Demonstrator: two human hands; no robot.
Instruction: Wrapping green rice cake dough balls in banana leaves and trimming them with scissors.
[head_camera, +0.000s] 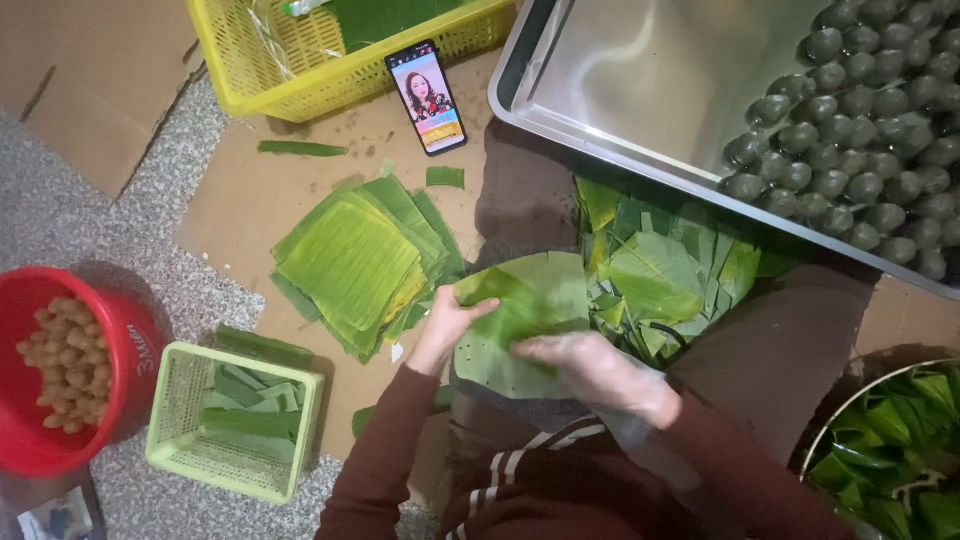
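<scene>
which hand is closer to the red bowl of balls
Left. The left hand grips the folded leaf on the side toward the red bowl; the right hand lies farther off, across the leaf.

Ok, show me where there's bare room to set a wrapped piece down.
Bare metal fills the left part of the steel tray, beside the dark green balls. Bare cardboard lies between the yellow basket and the leaf stack. Around both hands it is crowded with leaves.
</scene>
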